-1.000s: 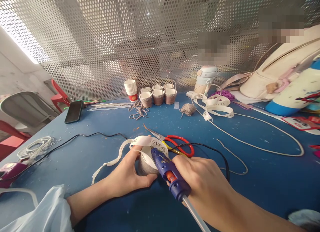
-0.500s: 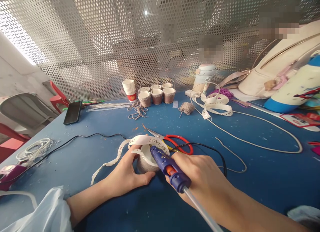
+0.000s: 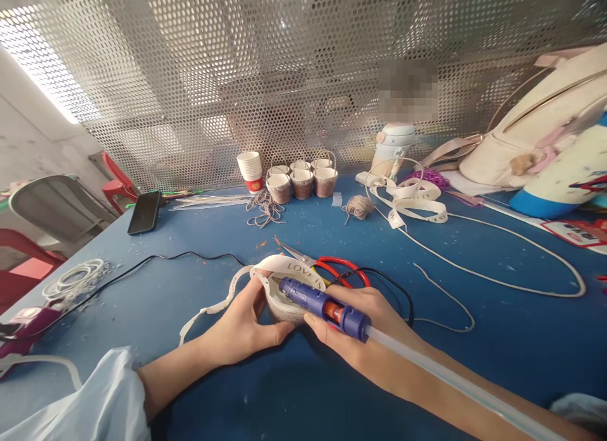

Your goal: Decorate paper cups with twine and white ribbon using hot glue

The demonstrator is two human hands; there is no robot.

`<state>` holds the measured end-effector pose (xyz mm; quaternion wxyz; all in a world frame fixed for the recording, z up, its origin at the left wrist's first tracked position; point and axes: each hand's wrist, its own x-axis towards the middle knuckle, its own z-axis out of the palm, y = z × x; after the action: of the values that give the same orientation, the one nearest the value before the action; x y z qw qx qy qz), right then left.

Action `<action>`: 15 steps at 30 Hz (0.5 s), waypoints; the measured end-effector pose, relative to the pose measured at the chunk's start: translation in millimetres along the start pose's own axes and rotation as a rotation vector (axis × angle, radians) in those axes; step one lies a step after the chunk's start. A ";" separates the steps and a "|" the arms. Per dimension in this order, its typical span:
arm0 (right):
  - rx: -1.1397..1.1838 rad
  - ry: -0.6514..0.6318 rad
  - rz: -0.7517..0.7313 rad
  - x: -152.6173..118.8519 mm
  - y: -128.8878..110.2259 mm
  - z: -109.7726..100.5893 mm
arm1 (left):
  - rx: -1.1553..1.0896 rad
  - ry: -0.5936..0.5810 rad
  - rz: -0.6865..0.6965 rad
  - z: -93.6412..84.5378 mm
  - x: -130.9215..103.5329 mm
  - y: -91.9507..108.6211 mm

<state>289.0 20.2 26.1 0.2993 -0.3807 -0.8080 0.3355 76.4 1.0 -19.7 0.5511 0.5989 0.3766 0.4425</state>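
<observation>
Blue glue gun [image 3: 310, 295] fills the grip of your right hand [image 3: 351, 351], its long axis pointing toward ten o'clock, where the cup [image 3: 287, 314] sits. Your left hand [image 3: 246, 324], nearer it, wraps its nine-o'clock side; ribbon [image 3: 301, 267] arches by the twelve-o'clock rim.

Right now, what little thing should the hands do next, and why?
Perhaps the right hand should nudge the glue gun toward the ribbon at the rim of the cup: the glue gun points that way, and the left hand holds the cup.
</observation>
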 end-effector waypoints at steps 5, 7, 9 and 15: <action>0.015 -0.009 -0.058 -1.0 5.8 4.5 | 0.024 -0.025 0.000 -0.4 0.6 1.2; -0.041 0.017 -0.102 -3.0 10.8 7.8 | 0.037 -0.026 -0.003 0.6 1.7 2.5; -0.137 0.044 -0.150 -5.9 14.7 10.4 | 0.053 -0.024 -0.011 1.7 2.7 3.4; -0.376 0.133 -0.301 -12.2 15.6 13.2 | 0.070 -0.026 -0.024 2.2 3.7 2.2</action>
<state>292.1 13.6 3.5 0.3222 -0.3265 -0.8823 0.1051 79.6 3.6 -17.1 0.5399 0.6189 0.3919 0.4146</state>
